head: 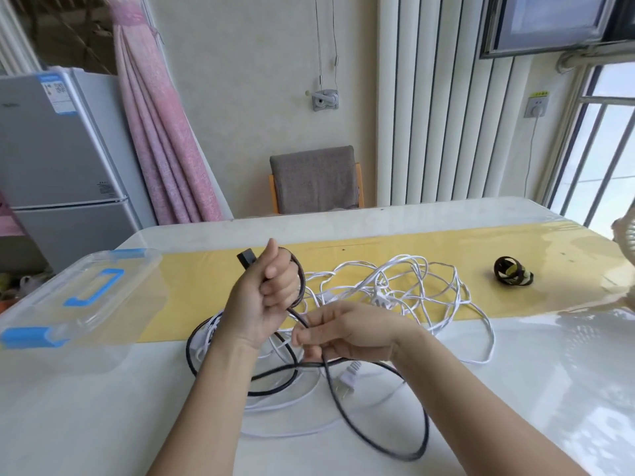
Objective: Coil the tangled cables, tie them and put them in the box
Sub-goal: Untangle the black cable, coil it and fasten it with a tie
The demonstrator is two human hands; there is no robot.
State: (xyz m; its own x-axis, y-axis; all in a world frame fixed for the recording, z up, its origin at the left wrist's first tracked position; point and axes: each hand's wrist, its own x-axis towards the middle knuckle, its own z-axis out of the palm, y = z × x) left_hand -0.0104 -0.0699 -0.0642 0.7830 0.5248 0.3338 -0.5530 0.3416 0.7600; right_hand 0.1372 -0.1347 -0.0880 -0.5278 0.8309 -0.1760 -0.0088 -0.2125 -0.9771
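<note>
the thin black round cable (427,431) was gripped in the left hand (261,297), which was raised above the glossy white table (86,424). the fingers were curled round it, so that a small loop stood beside the knuckles and the black plug end (244,261) stuck out above the fist. lower down, the same cable was pinched between thumb and fingers of the right hand (343,333), and the rest of it was laid in wide loops on the table. behind it, the thin white cable (381,297) was spread in a loose tangle across the yellow table runner (378,245). a white pronged plug (347,381) was seen below the right wrist, though its strand could not be traced. the clear plastic box with blue latches (79,297) was set at the left, lid on, apart from the cables.
</note>
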